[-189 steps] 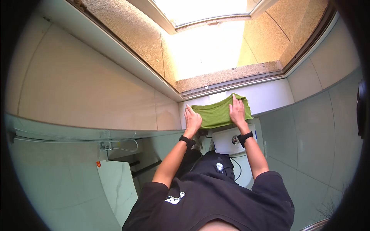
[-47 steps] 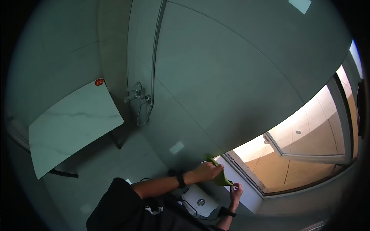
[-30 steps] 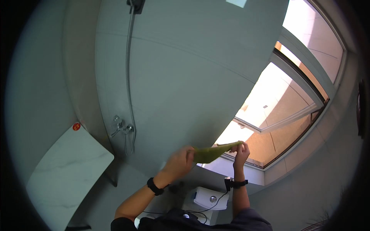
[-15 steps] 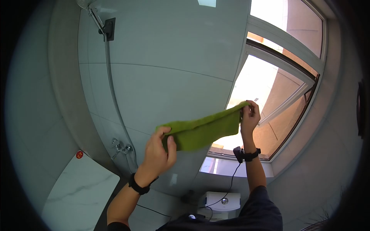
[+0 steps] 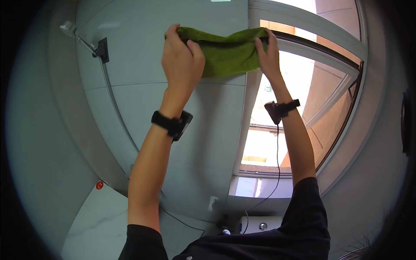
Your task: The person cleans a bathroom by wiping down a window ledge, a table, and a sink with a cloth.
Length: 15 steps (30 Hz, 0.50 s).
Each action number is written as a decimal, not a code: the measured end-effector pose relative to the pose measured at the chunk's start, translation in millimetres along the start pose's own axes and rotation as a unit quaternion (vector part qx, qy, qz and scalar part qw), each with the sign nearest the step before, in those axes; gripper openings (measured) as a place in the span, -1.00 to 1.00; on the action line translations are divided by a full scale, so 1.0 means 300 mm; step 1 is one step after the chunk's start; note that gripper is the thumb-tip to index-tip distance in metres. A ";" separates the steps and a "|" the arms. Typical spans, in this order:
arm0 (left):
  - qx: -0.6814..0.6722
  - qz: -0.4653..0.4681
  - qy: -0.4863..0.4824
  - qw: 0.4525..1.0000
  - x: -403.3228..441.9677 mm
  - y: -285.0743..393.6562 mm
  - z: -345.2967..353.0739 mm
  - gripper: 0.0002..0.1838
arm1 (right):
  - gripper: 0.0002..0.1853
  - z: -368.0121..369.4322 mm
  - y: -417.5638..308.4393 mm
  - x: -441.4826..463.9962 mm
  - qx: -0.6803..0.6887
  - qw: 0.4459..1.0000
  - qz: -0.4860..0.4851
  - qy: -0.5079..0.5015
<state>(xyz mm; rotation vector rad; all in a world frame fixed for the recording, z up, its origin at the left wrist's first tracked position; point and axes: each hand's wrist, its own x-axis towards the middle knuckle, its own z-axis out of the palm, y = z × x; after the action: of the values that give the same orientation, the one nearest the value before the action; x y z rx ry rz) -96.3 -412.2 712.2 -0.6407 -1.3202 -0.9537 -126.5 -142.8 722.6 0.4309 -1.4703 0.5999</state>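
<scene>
A green cloth [image 5: 229, 54] is stretched between my two raised hands, high in the view in front of the tiled wall. My left hand [image 5: 183, 60] grips its left end, thumb in front and fingers behind the upper edge. At the right end, my right hand [image 5: 269, 56] pinches the cloth's upper corner beside the window frame. The cloth's top edge sags a little between the hands and its lower part hangs down. I cannot tell whether the cloth touches the wall. Black straps with small devices sit on both wrists.
An open window [image 5: 299, 99] fills the right side. On the left wall hangs a shower head [image 5: 68, 28] with its hose [image 5: 113, 97]. Below are a white toilet tank [image 5: 271, 223] and a marbled white panel [image 5: 97, 216]. A cable [image 5: 278, 156] trails from my right wrist.
Both hands have lifted the green cloth upward, and my arms are stretched further out. The cloth now hangs more level, where before its right end was higher.
</scene>
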 end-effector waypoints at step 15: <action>0.194 0.187 0.013 0.963 -0.094 -0.115 0.456 -0.37 | -0.33 0.191 0.146 -0.132 0.282 0.944 0.152 -0.084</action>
<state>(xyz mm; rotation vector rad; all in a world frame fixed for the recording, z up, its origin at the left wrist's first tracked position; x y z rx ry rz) -194.8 -307.6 703.7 -0.5429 -1.2596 -0.3784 -198.6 -148.0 683.3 0.7174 -1.5275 1.2723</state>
